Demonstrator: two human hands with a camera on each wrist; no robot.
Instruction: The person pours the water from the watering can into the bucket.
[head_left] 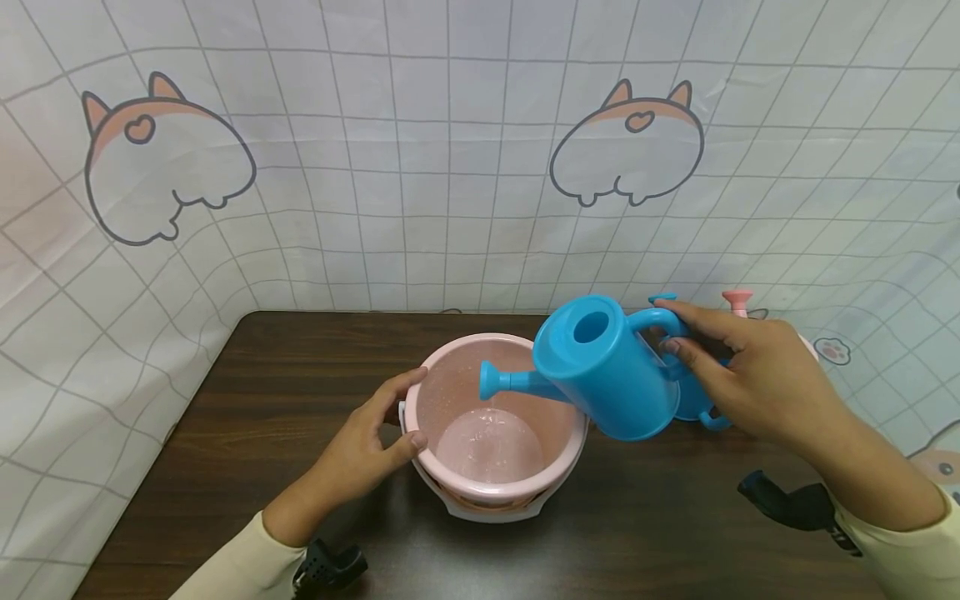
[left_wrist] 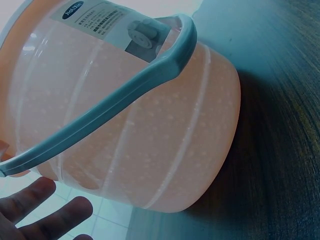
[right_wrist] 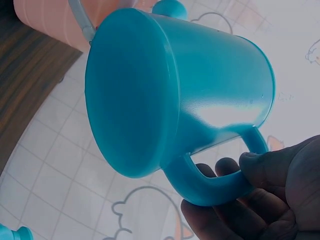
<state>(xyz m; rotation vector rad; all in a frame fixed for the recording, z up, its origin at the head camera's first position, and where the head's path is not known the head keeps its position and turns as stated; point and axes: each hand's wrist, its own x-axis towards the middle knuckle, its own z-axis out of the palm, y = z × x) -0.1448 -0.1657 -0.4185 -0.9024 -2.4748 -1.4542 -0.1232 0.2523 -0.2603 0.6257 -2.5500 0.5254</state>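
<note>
A light-pink bucket (head_left: 495, 493) with a white handle stands upright on the table. Rippled clear water (head_left: 489, 437) shows at its bottom. At the bucket's left side is my left hand (head_left: 367, 446), thumb and index finger on the rim. Other left fingers (left_wrist: 65, 217) reach out loosely beside the wall in the left wrist view. My right hand (head_left: 757, 375) grips the handle of a blue watering can (head_left: 618, 383), its fingers hooked through the loop (right_wrist: 215, 190). The can is raised and tilted left, its spout head (head_left: 491, 381) over the bucket's opening; a faint trickle falls below.
Behind the right hand stands another blue object with a handle (head_left: 716, 419), partly hidden. A pink sprinkler head (head_left: 738, 300) sticks up nearby. The dark wooden table (head_left: 247, 433) runs back to a grid-patterned cloth (head_left: 420, 208) hanging around it.
</note>
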